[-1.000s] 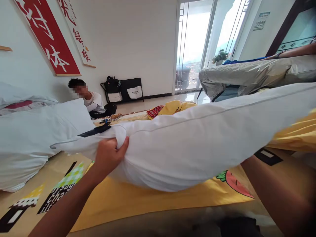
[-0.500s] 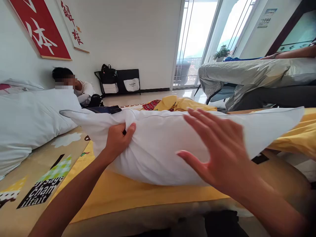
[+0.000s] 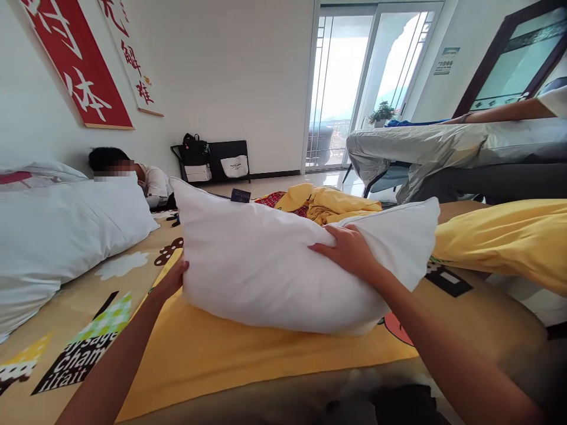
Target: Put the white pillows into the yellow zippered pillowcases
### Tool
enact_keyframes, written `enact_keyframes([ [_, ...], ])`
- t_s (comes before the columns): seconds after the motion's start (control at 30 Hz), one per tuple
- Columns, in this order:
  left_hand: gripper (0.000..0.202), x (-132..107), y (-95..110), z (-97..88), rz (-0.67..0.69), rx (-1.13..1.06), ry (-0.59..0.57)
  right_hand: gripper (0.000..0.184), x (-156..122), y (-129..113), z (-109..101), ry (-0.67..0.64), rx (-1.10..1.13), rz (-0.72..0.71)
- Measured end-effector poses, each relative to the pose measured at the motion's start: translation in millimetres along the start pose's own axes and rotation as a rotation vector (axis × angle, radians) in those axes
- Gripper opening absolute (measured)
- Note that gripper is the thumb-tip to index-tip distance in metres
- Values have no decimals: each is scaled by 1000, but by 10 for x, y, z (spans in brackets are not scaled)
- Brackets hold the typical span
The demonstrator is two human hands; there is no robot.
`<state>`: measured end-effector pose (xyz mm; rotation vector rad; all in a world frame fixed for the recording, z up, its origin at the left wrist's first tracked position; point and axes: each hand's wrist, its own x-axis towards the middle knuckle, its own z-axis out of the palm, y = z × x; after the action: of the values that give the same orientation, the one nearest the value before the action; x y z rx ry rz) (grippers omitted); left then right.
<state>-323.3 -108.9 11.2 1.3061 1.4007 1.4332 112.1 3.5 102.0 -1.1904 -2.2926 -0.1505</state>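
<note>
A plump white pillow (image 3: 270, 268) stands on its long edge on a yellow cloth (image 3: 230, 354) spread over the printed bed sheet (image 3: 84, 354). My left hand (image 3: 172, 282) presses against the pillow's lower left end, its fingers hidden behind the fabric. My right hand (image 3: 349, 251) lies on the pillow's upper right side with the fingers curled over the top edge, gripping it.
A second white pillow (image 3: 62, 230) lies at the left. A yellow pillow (image 3: 500, 245) sits at the right, crumpled yellow cloth (image 3: 328, 203) behind. One person (image 3: 133, 180) sits low by the wall; another's arm and a grey cover (image 3: 443, 147) are at the right.
The pillow was turned from lying stretched out to standing on edge. My right hand came down from the air onto its top. My left hand slid from pinching the seam to the lower left end.
</note>
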Motion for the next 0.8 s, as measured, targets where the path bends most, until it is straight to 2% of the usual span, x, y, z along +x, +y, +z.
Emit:
enact_keyframes([
  [0.07, 74, -36, 76, 158, -32, 101, -18, 34, 31, -38, -112, 65, -73, -1],
  [0.17, 71, -85, 381, 406, -28, 242, 37, 26, 185, -44, -445, 226, -153, 30],
  [0.27, 60, -155, 698, 618, 68, 238, 189, 28, 411, -9, -874, 415, -191, -3],
  [0.33, 50, -226, 803, 755, 132, 240, 310, 27, 541, 42, -1093, 475, -175, -41],
  [0.4, 47, -315, 789, 900, 157, 242, 378, 24, 614, 95, -1194, 413, -83, -7],
  [0.47, 46, -414, 682, 1050, 158, 236, 378, 26, 622, 101, -1169, 232, 117, 75],
  [0.53, 45, -509, 540, 1186, 176, 236, 339, 32, 584, 13, -1052, 32, 372, 99],
  [0.6, 45, -590, 424, 1292, 200, 224, 301, 47, 542, -187, -892, -126, 519, 1],
  [0.67, 47, -654, 364, 1358, 183, 191, 257, 73, 536, -462, -737, -225, 482, -156],
  [0.73, 49, -703, 355, 1389, 132, 160, 197, 97, 577, -742, -619, -265, 375, -299],
  [0.8, 49, -738, 371, 1394, 105, 146, 138, 110, 649, -964, -547, -271, 320, -370],
])
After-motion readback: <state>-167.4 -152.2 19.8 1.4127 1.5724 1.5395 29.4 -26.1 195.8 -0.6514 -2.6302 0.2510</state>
